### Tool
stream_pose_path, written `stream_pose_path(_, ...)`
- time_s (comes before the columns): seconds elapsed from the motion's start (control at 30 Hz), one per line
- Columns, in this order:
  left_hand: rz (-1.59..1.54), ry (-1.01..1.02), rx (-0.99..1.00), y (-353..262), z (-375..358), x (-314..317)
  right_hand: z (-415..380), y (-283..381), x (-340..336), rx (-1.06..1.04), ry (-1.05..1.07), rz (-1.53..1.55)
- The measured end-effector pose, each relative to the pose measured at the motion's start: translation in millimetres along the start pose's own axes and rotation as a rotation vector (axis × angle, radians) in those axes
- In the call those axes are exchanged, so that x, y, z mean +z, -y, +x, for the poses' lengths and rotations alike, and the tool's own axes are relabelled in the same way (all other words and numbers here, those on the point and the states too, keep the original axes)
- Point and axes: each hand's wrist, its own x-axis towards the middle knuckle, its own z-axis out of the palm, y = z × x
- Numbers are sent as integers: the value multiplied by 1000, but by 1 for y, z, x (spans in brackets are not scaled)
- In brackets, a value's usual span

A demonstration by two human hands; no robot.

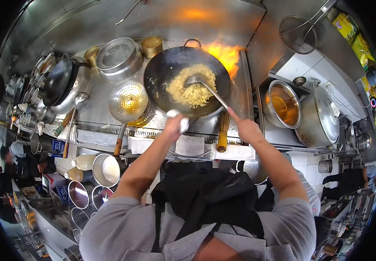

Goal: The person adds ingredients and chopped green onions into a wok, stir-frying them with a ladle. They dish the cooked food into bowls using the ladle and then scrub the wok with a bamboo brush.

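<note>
My left hand (173, 129) is closed on a white cloth (183, 124) at the near edge of a large black wok (159, 61); whatever part of the wok lies under the cloth is hidden. Closed round the handle of a ladle (214, 93), my right hand (247, 129) is to the right of the wok. The ladle's bowl rests in pale yellow, crumbly food (194, 93) that looks like fried rice or egg. Tall orange flames (225, 56) rise beyond the wok's right rim. A bamboo brush (223, 135) lies between my hands.
Left of the wok sit a perforated strainer (128, 101) and a lidded metal pot (117, 56). At the right stand a bowl of amber liquid (282, 103) and a big stockpot (316, 115). A wire skimmer (298, 35) hangs above them. Other people are at both sides.
</note>
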Motion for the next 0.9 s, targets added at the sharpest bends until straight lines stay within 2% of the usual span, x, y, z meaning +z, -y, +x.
stream_pose_path(0.03, -23, 94, -10, 21, -14, -30, -1, 2, -2, 14, -28, -21)
stream_pose_path(0.07, 54, -20, 21, 27, -55, -37, -14, 1, -7, 5, -28, -15)
stream_pose_path(0.1, 41, -79, -78, 12, -106, -27, -41, 1, -15, -18, -8, 76)
stream_pose_path(0.13, -28, 50, -8, 15, -122, -36, -65, -1, -23, -40, 13, 163)
stream_pose_path(0.2, -48, -58, -125, -23, -137, -12, -108, -28, -25, -263, -14, 463)
stream_pose_path(0.23, -54, -28, -155, -38, -120, -3, -115, -27, -37, -270, -5, 455)
stream_pose_path(0.3, -78, -33, -126, -57, -64, 25, -120, -22, -58, -13, 497, 778)
stream_pose_path(0.33, 123, -49, -166, -57, -28, 30, -99, -21, -34, -159, 317, 624)
stream_pose_path(0.37, 149, -78, -195, -52, 1, 29, -68, -23, 0, -289, 133, 469)
stream_pose_path(0.4, 144, -28, -153, -40, 18, 19, -36, -2, 8, -45, 213, 337)
stream_pose_path(0.47, 114, 100, -44, 3, 33, -16, 7, 19, 21, -27, 80, 163)
stream_pose_path(0.5, 122, 76, 14, 14, 17, -26, 18, 21, 24, -34, -36, 115)
stream_pose_path(0.53, 123, 45, 65, 32, -6, -39, 13, 19, 22, -17, -39, 127)
stream_pose_path(0.6, 81, -85, -43, 50, -57, -59, -11, 20, 10, -70, -89, 72)
stream_pose_path(0.67, 26, 24, -94, 27, -102, -49, -70, 20, -27, -83, 31, 218)
stream_pose_path(0.7, -25, -60, -91, 3, -113, -22, -95, 17, -37, -86, 120, 295)
stream_pose_path(0.73, -54, -106, -186, -23, -104, -4, -109, -9, -19, -176, 109, 463)
stream_pose_path(0.77, -62, -114, -193, -56, -100, 24, -118, -28, -5, -334, 24, 521)
stream_pose_path(0.8, 240, 66, -15, -48, -54, 16, -113, -41, 1, -339, 19, 512)
stream_pose_path(0.83, 71, -97, -126, -59, -37, 42, -106, -51, 9, -335, 22, 484)
stream_pose_path(0.87, 119, -101, -149, -56, -18, 43, -96, -55, 19, -328, 22, 463)
stream_pose_path(0.9, 103, -58, -112, -42, -8, 34, -74, -55, 19, -174, 82, 347)
